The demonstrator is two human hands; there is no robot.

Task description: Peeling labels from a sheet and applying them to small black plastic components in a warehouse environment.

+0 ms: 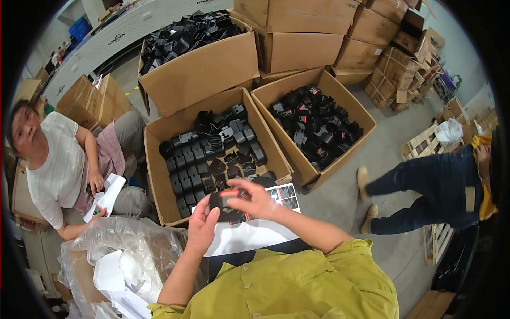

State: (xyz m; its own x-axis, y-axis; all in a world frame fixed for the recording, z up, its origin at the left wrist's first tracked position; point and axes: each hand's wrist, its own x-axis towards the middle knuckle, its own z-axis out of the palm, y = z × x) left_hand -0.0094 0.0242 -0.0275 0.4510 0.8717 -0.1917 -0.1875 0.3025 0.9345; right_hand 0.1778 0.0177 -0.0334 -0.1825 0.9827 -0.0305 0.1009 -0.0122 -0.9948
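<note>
Black part point(228, 214): between both hands, at the near end of the middle carton point(175, 125), above a white sheet point(245, 237). Red piece point(229, 193) by its far edge; whether attached, cannot tell.
Left hand point(201, 226): gripping the black part's left side, thumb on the near face.
Right hand point(252, 199): fingers loosely curled, partly spread over the black part; firm contact cannot be told.
Handling (judgement): left hand should carry the weight and resist twisting; right hand best kept to fingertips, pressure light and even. Leave the red piece uncovered so any slip shows. Staying low over the white sheet would make a dropped bit easy to spot.
Middle carton: black housings point(183, 159) in close rows along its left side; smaller pieces lie looser inside.
Right carton point(338, 90): right of the middle carton; jumbled black pieces point(313, 125), several with red bits.
Rear carton point(202, 72): beyond the middle carton; black brackets point(186, 37) heaped to the rim.
Clear film point(117, 234): left of the middle carton's near end, around white paper point(114, 276).
</note>
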